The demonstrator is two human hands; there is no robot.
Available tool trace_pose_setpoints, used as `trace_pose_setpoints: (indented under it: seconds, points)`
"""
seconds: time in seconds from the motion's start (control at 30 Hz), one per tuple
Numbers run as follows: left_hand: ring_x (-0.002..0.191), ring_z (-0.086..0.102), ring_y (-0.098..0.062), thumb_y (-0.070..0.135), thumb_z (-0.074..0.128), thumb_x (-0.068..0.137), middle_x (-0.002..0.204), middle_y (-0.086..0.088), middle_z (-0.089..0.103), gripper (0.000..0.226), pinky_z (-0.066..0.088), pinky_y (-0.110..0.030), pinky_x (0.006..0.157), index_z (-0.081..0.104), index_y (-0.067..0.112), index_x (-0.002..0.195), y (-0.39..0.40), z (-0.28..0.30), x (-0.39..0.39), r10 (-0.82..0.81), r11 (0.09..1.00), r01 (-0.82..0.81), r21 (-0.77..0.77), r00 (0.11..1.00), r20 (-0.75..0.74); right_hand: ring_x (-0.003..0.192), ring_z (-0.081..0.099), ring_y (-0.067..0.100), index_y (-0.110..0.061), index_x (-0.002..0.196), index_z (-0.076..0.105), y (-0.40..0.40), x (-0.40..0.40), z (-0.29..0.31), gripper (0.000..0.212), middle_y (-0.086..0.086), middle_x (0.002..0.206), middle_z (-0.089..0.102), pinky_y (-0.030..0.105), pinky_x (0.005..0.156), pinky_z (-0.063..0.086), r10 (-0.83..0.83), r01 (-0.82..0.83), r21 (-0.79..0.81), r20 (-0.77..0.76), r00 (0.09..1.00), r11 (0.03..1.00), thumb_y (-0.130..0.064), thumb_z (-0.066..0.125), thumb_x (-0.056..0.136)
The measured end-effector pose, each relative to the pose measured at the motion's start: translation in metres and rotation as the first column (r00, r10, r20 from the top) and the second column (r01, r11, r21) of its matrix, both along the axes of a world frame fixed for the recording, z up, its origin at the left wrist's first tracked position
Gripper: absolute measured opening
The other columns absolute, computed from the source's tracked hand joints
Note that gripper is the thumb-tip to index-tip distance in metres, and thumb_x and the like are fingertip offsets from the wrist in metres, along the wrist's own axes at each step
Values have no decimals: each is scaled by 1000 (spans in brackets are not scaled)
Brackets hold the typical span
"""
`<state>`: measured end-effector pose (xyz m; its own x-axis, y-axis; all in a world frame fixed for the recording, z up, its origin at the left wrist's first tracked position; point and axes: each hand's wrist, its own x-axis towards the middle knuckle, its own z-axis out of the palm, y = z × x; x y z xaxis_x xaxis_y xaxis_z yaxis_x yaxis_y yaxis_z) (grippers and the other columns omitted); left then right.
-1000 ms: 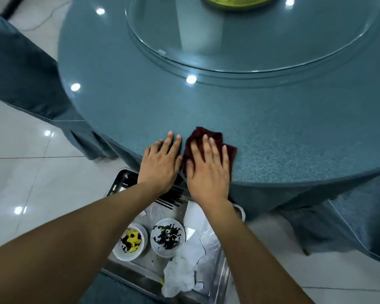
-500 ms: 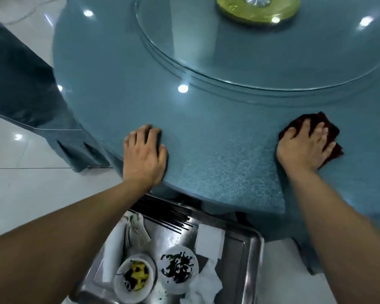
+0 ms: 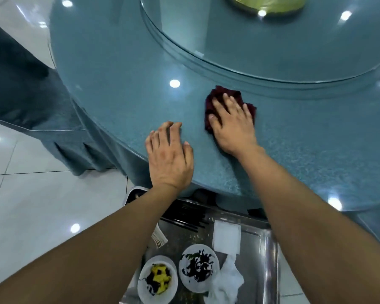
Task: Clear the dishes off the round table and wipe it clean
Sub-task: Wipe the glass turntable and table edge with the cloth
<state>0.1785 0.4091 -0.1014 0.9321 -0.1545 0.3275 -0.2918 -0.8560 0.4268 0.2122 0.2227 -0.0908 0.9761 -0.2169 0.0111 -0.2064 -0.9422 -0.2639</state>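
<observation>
In the head view, your right hand presses flat, fingers straight, on the dark red cloth on the round table. Your left hand rests with relaxed fingers at the near table edge, holding nothing. Below, near you, a metal tray holds two dirty dishes.

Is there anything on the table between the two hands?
No. The head view shows only bare blue tabletop between the left hand and the right hand pressing the cloth.

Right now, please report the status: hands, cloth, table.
Right hand flat on dark red cloth, wiping. Left hand open on round table. Nothing in the way.
</observation>
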Motion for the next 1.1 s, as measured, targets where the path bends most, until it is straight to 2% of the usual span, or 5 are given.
trace_pose_setpoints:
  seconds: [0.23, 0.47, 0.7, 0.9, 1.1]
  points:
    - [115, 48, -31, 30, 49, 92, 126, -8, 55, 38, 33, -51, 109, 55, 16, 126, 0, -3, 0, -12, 997, 12, 79, 1000, -2, 153, 14, 24, -23, 156, 31, -84, -105, 1, 66, 9, 166, 17, 48, 125, 4, -451, 452, 6, -19, 892, 892, -51, 27, 97]
    - [109, 49, -34, 34, 42, 97, 122, -11, 55, 29, 35, -50, 104, 57, 16, 115, -2, -3, 1, -11, 989, 7, 150, 1000, 25, 153, 17, 18, -29, 152, 38, 54, -123, -3, 59, 3, 165, 25, 44, 125, 5, -61, 63, -26, 69, 996, 998, -55, 29, 100]
    - [129, 44, -38, 30, 41, 98, 139, -15, 51, 41, 27, -54, 116, 54, 11, 132, 10, -3, -21, -127, 986, 135, 98, 989, -80, 154, 11, 14, -33, 155, 30, 16, -187, -5, 76, -2, 167, 17, 45, 126, 7, 171, -168, -64, 52, 984, 984, -67, 49, 90]
    - [133, 42, -35, 29, 45, 97, 143, -14, 47, 43, 31, -49, 114, 53, 14, 137, 27, 0, -102, -204, 975, 212, 63, 972, -116, 149, 29, 26, -23, 148, 45, -13, -234, -3, 76, 7, 160, 34, 48, 124, 16, 109, -106, -27, 105, 989, 994, -10, 73, 80]
    - [113, 52, -24, 26, 46, 100, 128, -5, 56, 32, 37, -41, 99, 59, 17, 127, 15, -3, -196, -280, 959, 281, -22, 941, -188, 117, 54, 29, -21, 136, 58, 7, -277, -4, 53, 7, 135, 56, 46, 105, 39, -29, 9, 66, 311, 950, 998, -13, 63, 83]
